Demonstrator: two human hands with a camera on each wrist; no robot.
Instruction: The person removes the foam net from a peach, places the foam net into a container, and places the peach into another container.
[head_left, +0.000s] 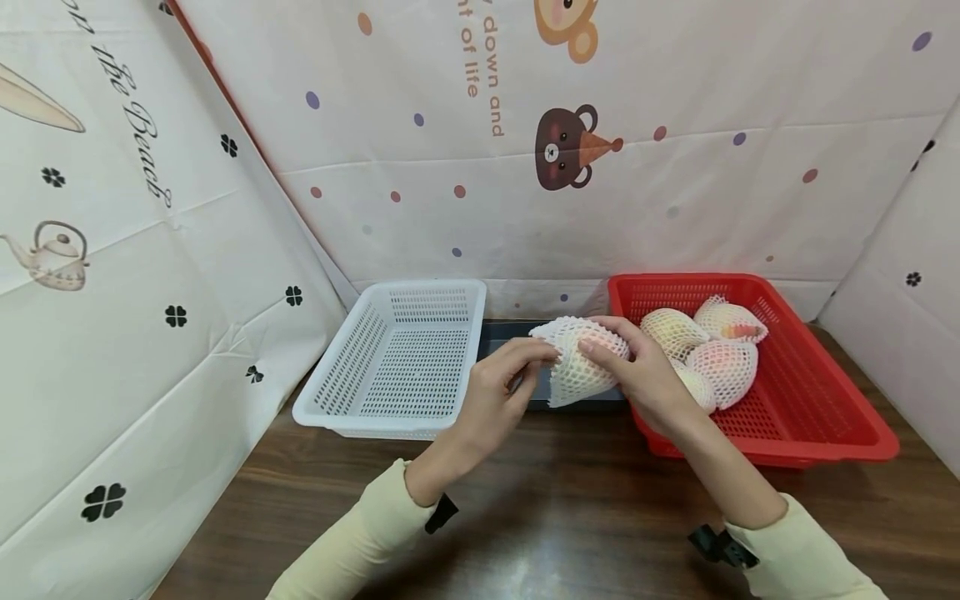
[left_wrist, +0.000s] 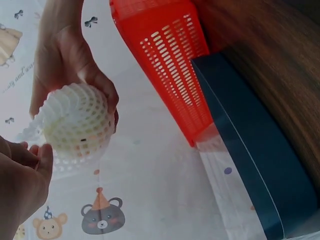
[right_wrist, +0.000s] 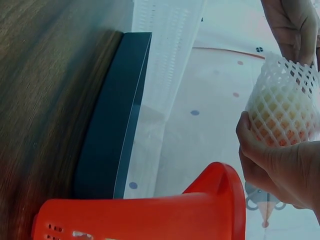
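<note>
Working above the dark tray (head_left: 510,330), between a white basket (head_left: 416,371) just to the tray's left and a red basket (head_left: 802,392) just to its right. Having open room in front of the tray, over a dark wooden tabletop (head_left: 555,483), and a printed cloth (head_left: 420,200) for a backdrop behind it. Finding tight margins at both ends of the tray, with basket walls close beside; unable to tell whether touching. Seeing near rims of both baskets further forward than the tray's front edge, most of all on the red side. Seeing also four more wrapped fruits (head_left: 723,371) huddled inside the red basket, in the half nearest the tray.

Holding a net-wrapped fruit (head_left: 591,365) aloft over the tray, apart from both baskets, with pinkish red and pale yellow showing through the mesh. Cupping the fruit with the right hand (head_left: 651,372), fingers curled round it and thumb laid along the near side, spread only to the fruit's width. Pinching the loose left end of the white foam net (head_left: 564,390) with the left hand (head_left: 491,393), thumb and fingertips nearly together. Unable to tell the exact placing of every left fingertip against the mesh.
</note>
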